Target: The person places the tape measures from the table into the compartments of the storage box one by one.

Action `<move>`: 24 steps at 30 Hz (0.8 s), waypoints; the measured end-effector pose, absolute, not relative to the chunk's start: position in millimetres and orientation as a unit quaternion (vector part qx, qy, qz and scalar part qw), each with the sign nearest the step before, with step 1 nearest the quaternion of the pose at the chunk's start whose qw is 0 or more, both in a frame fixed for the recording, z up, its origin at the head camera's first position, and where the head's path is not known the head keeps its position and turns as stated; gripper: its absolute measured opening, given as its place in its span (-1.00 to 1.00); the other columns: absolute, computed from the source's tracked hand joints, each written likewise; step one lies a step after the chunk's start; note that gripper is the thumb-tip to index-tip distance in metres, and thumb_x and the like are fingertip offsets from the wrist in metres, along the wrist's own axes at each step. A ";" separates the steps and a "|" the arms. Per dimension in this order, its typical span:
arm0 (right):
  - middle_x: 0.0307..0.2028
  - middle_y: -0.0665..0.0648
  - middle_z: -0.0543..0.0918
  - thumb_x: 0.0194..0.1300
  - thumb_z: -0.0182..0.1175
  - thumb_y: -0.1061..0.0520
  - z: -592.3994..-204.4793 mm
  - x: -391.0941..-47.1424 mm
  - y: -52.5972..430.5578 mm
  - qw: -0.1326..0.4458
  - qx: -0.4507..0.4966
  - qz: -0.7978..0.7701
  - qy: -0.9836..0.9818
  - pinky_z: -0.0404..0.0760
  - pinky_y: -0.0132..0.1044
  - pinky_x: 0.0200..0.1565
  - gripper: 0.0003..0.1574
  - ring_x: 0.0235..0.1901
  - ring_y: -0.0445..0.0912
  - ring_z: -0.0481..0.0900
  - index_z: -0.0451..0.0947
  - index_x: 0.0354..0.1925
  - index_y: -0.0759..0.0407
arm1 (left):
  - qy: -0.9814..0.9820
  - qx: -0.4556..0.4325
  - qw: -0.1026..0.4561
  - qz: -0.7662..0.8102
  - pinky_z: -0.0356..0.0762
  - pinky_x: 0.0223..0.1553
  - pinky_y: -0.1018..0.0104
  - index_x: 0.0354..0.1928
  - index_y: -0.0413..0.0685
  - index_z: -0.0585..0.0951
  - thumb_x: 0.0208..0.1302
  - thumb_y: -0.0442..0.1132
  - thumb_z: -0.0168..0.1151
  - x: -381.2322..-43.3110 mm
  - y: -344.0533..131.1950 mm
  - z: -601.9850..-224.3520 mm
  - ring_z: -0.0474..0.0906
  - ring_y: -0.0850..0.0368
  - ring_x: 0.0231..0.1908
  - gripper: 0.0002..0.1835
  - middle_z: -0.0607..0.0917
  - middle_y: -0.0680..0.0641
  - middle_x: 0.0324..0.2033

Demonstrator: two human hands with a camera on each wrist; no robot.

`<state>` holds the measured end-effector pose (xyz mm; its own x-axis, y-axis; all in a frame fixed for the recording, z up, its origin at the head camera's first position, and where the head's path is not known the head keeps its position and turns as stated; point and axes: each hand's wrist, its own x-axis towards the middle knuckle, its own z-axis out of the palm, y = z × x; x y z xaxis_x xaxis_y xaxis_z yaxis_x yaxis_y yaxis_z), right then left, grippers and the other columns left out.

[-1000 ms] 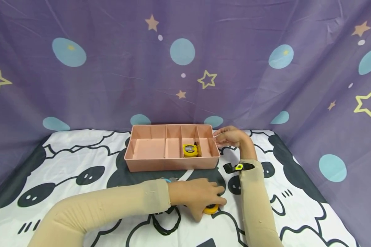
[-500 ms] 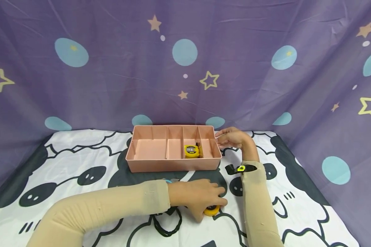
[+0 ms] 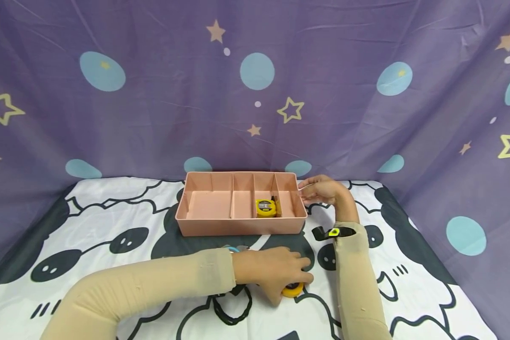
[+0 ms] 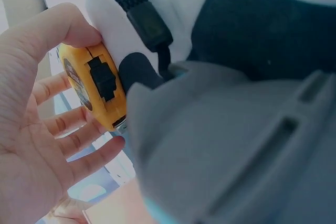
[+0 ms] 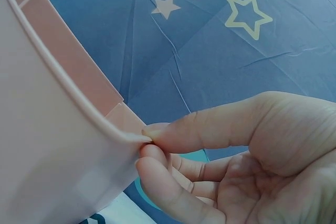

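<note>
My left hand (image 3: 276,274) reaches across the cloth and holds a yellow-orange tape measure (image 4: 107,90), its thumb on one side and fingers round the other. From above, the back of the hand covers most of that tape measure. At the back, the right hand (image 3: 320,190) pinches the right rim of a pink divided box (image 3: 240,227) between thumb and fingers; the right wrist view shows this grip up close. A second yellow tape measure (image 3: 265,208) stands in a compartment of the box, right of the middle, with a small dark-tipped thing beside it.
A white cloth (image 3: 110,208) with black cartoon print covers the table, backed by a purple curtain (image 3: 161,127). A black cord loop (image 3: 233,318) lies below the left wrist. One large grey body (image 4: 226,145) fills much of the left wrist view.
The head view has shifted slightly, so everything sits a little further right. Both hands keep their holds and their places relative to the box and cloth.
</note>
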<state>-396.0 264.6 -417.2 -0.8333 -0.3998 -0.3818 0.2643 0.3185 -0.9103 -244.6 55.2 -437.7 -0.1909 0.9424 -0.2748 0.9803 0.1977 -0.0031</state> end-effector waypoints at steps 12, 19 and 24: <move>-0.35 -0.01 0.70 0.39 0.11 0.35 -419.5 -396.7 267.5 0.288 -0.043 -0.584 0.758 0.73 -0.37 -0.18 -0.52 -0.38 -0.22 0.70 0.30 0.22 0.50 | 0.775 0.614 0.127 -0.083 0.37 -0.19 0.46 0.21 0.34 0.51 -0.01 0.02 0.58 -241.3 56.9 -435.3 0.38 0.28 -0.13 -0.31 0.48 0.14 0.00; -0.30 0.01 0.71 0.29 0.27 0.26 -420.5 -393.9 273.7 0.291 -0.085 -0.606 0.735 0.73 -0.36 -0.19 -0.59 -0.34 -0.21 0.71 0.44 0.05 0.41 | 0.780 0.608 0.124 -0.087 0.41 -0.17 0.45 0.21 0.36 0.52 -0.03 0.01 0.59 -239.9 59.0 -435.8 0.40 0.29 -0.14 -0.30 0.50 0.16 0.00; -0.31 -0.01 0.71 0.35 0.10 0.32 -419.2 -395.5 269.2 0.285 -0.066 -0.590 0.752 0.73 -0.34 -0.13 -0.48 -0.34 -0.22 0.70 0.31 0.22 0.52 | 0.781 0.605 0.133 -0.080 0.39 -0.19 0.48 0.18 0.37 0.54 -0.06 0.00 0.64 -242.6 61.0 -434.2 0.41 0.32 -0.19 -0.31 0.52 0.19 -0.05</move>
<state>-395.5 269.2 -419.2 -0.8287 -0.4358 -0.3513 0.2376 0.2943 -0.9257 -242.6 61.0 -434.2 -0.2321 0.9238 -0.3046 0.9662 0.2550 0.0371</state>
